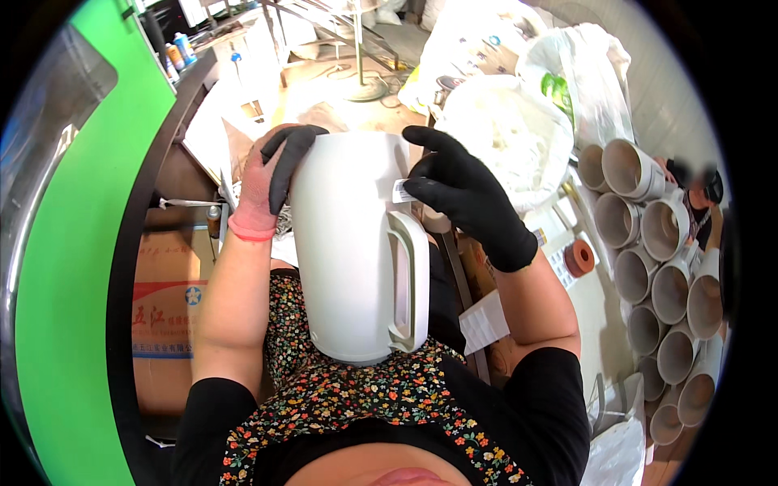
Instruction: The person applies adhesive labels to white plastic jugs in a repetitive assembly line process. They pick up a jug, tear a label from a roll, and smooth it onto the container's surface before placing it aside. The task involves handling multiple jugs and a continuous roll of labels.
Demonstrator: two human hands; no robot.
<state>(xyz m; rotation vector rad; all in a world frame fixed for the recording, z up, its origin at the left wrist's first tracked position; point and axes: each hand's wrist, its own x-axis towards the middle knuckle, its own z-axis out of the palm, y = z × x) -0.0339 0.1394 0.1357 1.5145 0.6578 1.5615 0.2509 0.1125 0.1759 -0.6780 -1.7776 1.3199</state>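
Observation:
A pale grey-white plastic jug (344,235) rests against my lap, its handle (415,283) on the right side. My left hand (278,174), in a pink glove with dark fingers, is closed round the jug's far left edge. At the jug's upper right, my right hand (470,190) in a black knit glove pinches a small white label (402,191) between finger and thumb. The label lies against or very close to the jug's surface above the handle; I cannot tell if it is stuck on.
Several similar grey jugs (669,293) are stacked on their sides at the right. A brown roll (579,258) sits on a pale surface beside them. White plastic bags (506,134) stand far right. A green panel (69,267) and a cardboard box (166,312) are at left.

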